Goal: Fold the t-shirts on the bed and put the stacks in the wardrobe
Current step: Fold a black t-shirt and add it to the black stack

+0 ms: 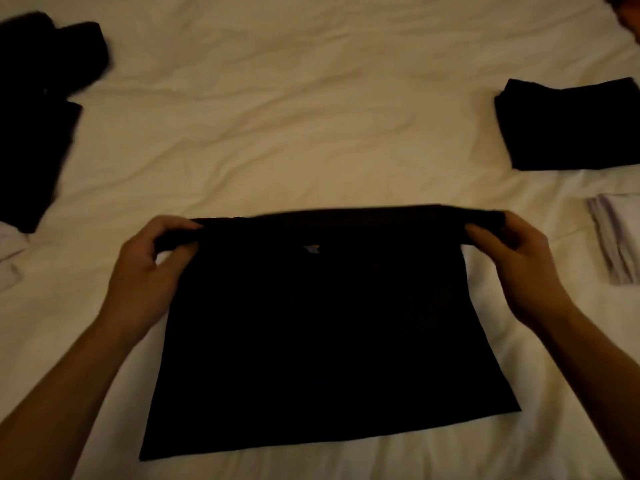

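Note:
A black t-shirt (322, 341) lies flat on the white bed sheet (294, 133) in front of me, with a small coloured mark near its far edge. My left hand (149, 271) pinches the far left corner of the shirt. My right hand (516, 268) pinches the far right corner. The far edge is lifted between the hands in a taut fold. A folded stack of black shirts (571, 126) sits at the right. A loose heap of black shirts (38, 109) lies at the far left.
A folded white garment (616, 237) lies at the right edge, below the black stack. Another white cloth (8, 254) shows at the left edge. The wrinkled sheet stretches across the middle and back of the bed.

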`<act>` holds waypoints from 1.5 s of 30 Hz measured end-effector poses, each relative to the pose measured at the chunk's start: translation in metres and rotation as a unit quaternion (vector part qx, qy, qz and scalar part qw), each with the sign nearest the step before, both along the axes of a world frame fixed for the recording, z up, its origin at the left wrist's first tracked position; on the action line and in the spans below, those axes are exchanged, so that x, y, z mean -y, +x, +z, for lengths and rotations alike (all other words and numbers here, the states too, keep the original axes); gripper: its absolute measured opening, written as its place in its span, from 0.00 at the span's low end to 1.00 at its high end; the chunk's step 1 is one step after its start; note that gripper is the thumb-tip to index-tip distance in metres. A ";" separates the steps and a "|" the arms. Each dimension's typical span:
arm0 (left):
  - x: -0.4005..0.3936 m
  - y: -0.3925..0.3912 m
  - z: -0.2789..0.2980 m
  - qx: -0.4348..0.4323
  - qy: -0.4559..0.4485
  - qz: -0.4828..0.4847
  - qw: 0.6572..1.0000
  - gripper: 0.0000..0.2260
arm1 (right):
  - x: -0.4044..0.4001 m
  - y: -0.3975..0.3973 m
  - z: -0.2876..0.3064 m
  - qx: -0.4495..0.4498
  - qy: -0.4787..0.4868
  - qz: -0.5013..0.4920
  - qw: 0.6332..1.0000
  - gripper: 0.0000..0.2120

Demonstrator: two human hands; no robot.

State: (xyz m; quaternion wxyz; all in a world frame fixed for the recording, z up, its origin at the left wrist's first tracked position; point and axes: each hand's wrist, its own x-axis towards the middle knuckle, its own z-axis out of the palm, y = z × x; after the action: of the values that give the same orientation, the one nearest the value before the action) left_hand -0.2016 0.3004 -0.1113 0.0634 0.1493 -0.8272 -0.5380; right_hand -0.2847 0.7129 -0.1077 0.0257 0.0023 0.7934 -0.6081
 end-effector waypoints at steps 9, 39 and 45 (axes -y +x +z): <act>0.015 0.082 -0.037 0.101 -0.168 -0.177 0.964 0.11 | -0.042 0.068 -0.058 0.002 0.295 0.120 0.948 0.20; -0.018 -0.010 -0.059 0.175 -0.273 0.123 0.938 0.17 | 0.019 -0.028 -0.064 0.117 0.495 0.048 0.860 0.20; -0.041 -0.019 -0.044 0.103 -0.394 0.136 0.903 0.28 | 0.045 -0.021 -0.054 -0.088 0.500 -0.052 0.860 0.24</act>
State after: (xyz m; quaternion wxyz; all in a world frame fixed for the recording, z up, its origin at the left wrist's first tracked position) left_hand -0.2207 0.3417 -0.1552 0.1035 0.2779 -0.9452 -0.1362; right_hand -0.3054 0.6683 -0.1618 -0.0800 0.0025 0.9885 -0.1280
